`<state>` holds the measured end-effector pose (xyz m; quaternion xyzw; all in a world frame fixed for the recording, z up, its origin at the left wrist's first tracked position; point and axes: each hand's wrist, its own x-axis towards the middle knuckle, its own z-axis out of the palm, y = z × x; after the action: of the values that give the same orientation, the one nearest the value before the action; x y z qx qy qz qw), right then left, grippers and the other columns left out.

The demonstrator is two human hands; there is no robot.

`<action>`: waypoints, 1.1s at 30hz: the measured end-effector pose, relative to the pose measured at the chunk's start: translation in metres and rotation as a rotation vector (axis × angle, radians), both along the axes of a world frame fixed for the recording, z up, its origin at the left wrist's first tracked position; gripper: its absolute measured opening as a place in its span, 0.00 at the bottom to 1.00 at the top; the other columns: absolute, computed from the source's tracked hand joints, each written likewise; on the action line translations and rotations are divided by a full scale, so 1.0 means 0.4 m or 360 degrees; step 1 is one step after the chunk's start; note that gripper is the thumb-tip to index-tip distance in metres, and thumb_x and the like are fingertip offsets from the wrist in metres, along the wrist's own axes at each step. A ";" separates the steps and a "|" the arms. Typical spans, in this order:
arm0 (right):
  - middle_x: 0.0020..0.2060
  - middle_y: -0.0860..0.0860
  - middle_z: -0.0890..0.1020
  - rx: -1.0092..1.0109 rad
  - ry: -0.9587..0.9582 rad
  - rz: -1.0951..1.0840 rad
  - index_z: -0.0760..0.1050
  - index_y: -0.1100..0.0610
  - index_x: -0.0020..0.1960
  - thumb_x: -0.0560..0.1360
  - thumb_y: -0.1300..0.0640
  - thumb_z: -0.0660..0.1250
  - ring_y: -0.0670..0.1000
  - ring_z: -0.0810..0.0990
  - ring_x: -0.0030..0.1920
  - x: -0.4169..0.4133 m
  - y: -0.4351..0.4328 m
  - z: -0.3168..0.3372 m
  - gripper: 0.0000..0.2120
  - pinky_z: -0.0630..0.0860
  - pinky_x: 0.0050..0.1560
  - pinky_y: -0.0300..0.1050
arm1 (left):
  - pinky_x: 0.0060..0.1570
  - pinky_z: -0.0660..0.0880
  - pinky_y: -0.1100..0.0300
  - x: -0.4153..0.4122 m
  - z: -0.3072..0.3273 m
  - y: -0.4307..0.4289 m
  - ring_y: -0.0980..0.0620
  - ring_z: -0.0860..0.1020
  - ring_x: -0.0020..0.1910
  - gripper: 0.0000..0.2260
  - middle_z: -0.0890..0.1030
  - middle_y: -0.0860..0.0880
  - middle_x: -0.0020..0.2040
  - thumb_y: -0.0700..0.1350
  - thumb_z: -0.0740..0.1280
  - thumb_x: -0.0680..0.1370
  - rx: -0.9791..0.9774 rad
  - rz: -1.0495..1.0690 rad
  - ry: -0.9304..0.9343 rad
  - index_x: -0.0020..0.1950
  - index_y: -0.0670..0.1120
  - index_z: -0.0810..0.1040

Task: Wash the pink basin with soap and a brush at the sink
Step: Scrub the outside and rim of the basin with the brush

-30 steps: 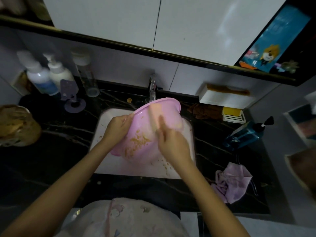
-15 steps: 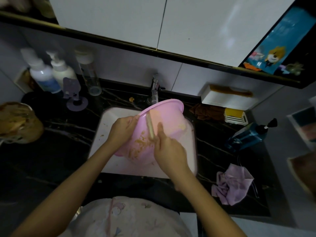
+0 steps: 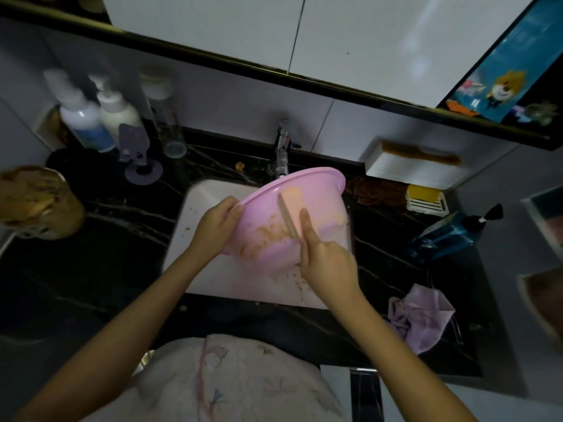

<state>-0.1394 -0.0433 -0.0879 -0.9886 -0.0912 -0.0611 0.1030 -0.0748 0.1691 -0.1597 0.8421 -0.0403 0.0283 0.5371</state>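
The pink basin point(image 3: 320, 190) is tilted on its side over the white sink point(image 3: 201, 196), its inside facing me and smeared with brownish residue. My left hand point(image 3: 217, 219) grips its left rim. My right hand point(image 3: 327, 263) holds a wooden-handled brush point(image 3: 291, 205), index finger stretched along the handle, with the brush head pressed against the basin's inner wall. The faucet point(image 3: 281, 153) stands just behind the basin's upper rim.
Bottles point(image 3: 88, 120) and a clear jar point(image 3: 167, 129) stand at the back left of the dark marble counter. A blue pump bottle point(image 3: 451, 236) lies at right, a crumpled lilac cloth point(image 3: 423, 315) nearer me. A white box point(image 3: 408, 169) and a yellow soap dish point(image 3: 426, 199) sit behind.
The brush has shifted slightly up and right along the basin's inner wall, and the basin stays tilted in my left hand.
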 end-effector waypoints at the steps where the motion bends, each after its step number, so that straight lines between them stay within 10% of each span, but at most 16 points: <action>1: 0.27 0.56 0.77 0.0026 0.0026 -0.0050 0.54 0.52 0.77 0.80 0.51 0.52 0.57 0.75 0.24 0.015 -0.013 0.009 0.26 0.65 0.25 0.43 | 0.29 0.67 0.70 -0.013 -0.015 0.000 0.59 0.70 0.33 0.12 0.71 0.52 0.34 0.54 0.56 0.79 -0.0091 0.0028 0.0027 0.37 0.54 0.68; 10: 0.43 0.56 0.81 0.0767 0.0369 -0.0596 0.57 0.48 0.76 0.81 0.52 0.53 0.54 0.78 0.39 0.105 -0.068 0.023 0.23 0.72 0.37 0.46 | 0.38 0.68 0.60 0.009 0.007 -0.005 0.58 0.72 0.34 0.14 0.75 0.50 0.33 0.54 0.57 0.77 -0.0072 0.0224 -0.0091 0.36 0.49 0.72; 15: 0.36 0.57 0.81 0.0345 0.0236 0.0055 0.50 0.42 0.76 0.81 0.49 0.53 0.58 0.79 0.36 0.025 0.007 0.021 0.25 0.76 0.35 0.50 | 0.46 0.72 0.54 0.064 0.036 -0.001 0.48 0.77 0.42 0.26 0.80 0.44 0.40 0.60 0.55 0.73 -0.0110 0.0186 -0.0078 0.43 0.39 0.79; 20: 0.32 0.55 0.78 0.0605 0.0267 -0.0520 0.58 0.48 0.76 0.81 0.53 0.53 0.55 0.78 0.33 0.111 -0.088 0.013 0.23 0.73 0.30 0.47 | 0.41 0.71 0.55 0.066 0.036 -0.010 0.55 0.73 0.35 0.18 0.78 0.51 0.33 0.59 0.56 0.75 -0.0118 0.0129 -0.0040 0.35 0.50 0.76; 26: 0.30 0.57 0.79 0.0308 0.0159 0.0094 0.53 0.44 0.76 0.80 0.48 0.51 0.59 0.78 0.30 0.002 -0.007 -0.010 0.25 0.71 0.29 0.48 | 0.45 0.73 0.50 0.091 0.028 0.019 0.52 0.73 0.39 0.24 0.78 0.46 0.37 0.60 0.56 0.74 -0.0183 0.0214 -0.0037 0.39 0.40 0.78; 33: 0.33 0.58 0.78 0.0719 0.0135 -0.0375 0.52 0.45 0.76 0.80 0.50 0.51 0.60 0.78 0.34 0.083 -0.001 -0.015 0.25 0.74 0.31 0.51 | 0.41 0.73 0.51 0.087 0.027 -0.012 0.52 0.72 0.35 0.22 0.76 0.49 0.33 0.61 0.55 0.75 -0.0087 0.0156 -0.0004 0.35 0.45 0.74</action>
<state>-0.1062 -0.0438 -0.0938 -0.9460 0.0449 -0.0499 0.3170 -0.0398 0.1642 -0.1490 0.8280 0.0010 0.0568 0.5579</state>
